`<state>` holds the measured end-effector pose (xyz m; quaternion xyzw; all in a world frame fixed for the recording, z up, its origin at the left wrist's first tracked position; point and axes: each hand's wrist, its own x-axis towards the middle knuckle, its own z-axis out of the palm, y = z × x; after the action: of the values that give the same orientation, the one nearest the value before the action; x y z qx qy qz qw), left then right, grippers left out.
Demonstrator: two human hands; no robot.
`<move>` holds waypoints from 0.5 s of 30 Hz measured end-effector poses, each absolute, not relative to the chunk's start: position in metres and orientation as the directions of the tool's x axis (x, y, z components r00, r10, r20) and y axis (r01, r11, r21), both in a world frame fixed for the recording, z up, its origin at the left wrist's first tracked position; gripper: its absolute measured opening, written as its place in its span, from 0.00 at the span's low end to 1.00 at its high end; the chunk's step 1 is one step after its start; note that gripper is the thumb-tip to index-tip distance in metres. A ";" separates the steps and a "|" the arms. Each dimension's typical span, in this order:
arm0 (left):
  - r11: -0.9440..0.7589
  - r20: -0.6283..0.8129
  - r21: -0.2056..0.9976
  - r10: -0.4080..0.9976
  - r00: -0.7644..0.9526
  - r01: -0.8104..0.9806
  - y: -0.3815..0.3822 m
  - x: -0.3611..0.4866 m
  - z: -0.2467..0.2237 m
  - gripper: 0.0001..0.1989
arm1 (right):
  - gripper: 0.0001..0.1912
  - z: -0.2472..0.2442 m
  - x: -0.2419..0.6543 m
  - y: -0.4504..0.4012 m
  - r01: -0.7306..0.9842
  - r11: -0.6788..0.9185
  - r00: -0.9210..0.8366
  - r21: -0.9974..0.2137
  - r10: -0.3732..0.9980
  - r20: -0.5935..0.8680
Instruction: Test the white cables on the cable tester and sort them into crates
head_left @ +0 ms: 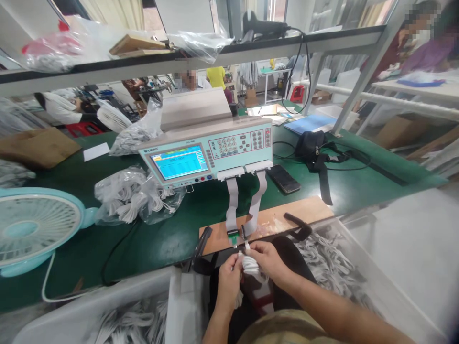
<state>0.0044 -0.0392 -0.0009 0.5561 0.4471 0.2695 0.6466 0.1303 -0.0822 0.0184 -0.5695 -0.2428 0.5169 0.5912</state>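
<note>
A coiled white cable [251, 265] hangs between my two hands at the front edge of the table. One white plug is pinched in the fingers of my left hand [230, 274], just below a small green connector board [234, 239]. My right hand [267, 258] is closed on the cable's other plug, which is up against the second dark connector [244, 232]; whether it is seated there I cannot tell. Two grey ribbon cables [232, 203] run from these connectors up to a bench tester [208, 148] with a lit blue screen.
Plastic bags of coiled white cables [124, 193] lie left of the tester, near a light-blue fan [39, 229]. A phone [284, 179] and a black bag [311, 148] lie to the right. White bins [174, 296] with cables flank my lap. A shelf [201, 52] spans overhead.
</note>
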 end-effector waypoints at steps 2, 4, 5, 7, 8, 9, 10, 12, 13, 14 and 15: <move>0.209 -0.258 0.966 0.813 0.522 0.152 -0.034 0.001 0.002 0.18 | 0.17 0.023 0.129 -0.080 -0.419 -0.219 0.319 -0.881 0.873 -0.368; 0.164 -0.217 0.975 0.826 0.520 0.148 -0.030 -0.001 0.001 0.17 | 0.18 0.027 0.129 -0.079 -0.435 -0.222 0.330 -0.873 0.863 -0.384; 0.130 -0.185 0.981 0.848 0.496 0.144 -0.028 -0.001 -0.001 0.17 | 0.18 0.029 0.129 -0.079 -0.426 -0.217 0.343 -0.878 0.859 -0.379; 0.073 -0.127 0.987 0.894 0.430 0.140 -0.027 0.000 -0.005 0.16 | 0.18 0.031 0.131 -0.079 -0.407 -0.210 0.354 -0.889 0.861 -0.365; 0.063 -0.114 0.988 0.910 0.400 0.138 -0.027 0.001 -0.007 0.15 | 0.18 0.032 0.132 -0.079 -0.402 -0.211 0.347 -0.891 0.865 -0.362; 0.068 -0.115 0.988 0.919 0.377 0.136 -0.027 0.002 -0.009 0.15 | 0.18 0.032 0.132 -0.079 -0.399 -0.215 0.340 -0.891 0.868 -0.361; 0.081 -0.123 0.988 0.927 0.355 0.131 -0.028 0.003 -0.010 0.15 | 0.18 0.032 0.133 -0.080 -0.396 -0.218 0.333 -0.892 0.871 -0.361; 0.116 -0.145 0.987 0.938 0.316 0.111 -0.031 0.007 -0.010 0.15 | 0.18 0.031 0.134 -0.080 -0.393 -0.216 0.323 -0.894 0.878 -0.354; 0.131 -0.153 0.987 0.943 0.296 0.094 -0.033 0.009 -0.009 0.15 | 0.18 0.030 0.135 -0.080 -0.390 -0.210 0.320 -0.896 0.882 -0.346; 0.149 -0.163 0.986 0.946 0.279 0.070 -0.035 0.011 -0.008 0.15 | 0.17 0.029 0.135 -0.080 -0.388 -0.202 0.319 -0.899 0.886 -0.337; 0.176 -0.181 0.983 0.953 0.244 0.042 -0.036 0.013 -0.007 0.15 | 0.17 0.028 0.135 -0.080 -0.388 -0.196 0.319 -0.901 0.888 -0.331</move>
<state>0.0133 -0.0362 -0.0072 0.5157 0.4821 0.3818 0.5965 0.1349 -0.0802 0.0284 -0.5552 -0.2251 0.5382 0.5928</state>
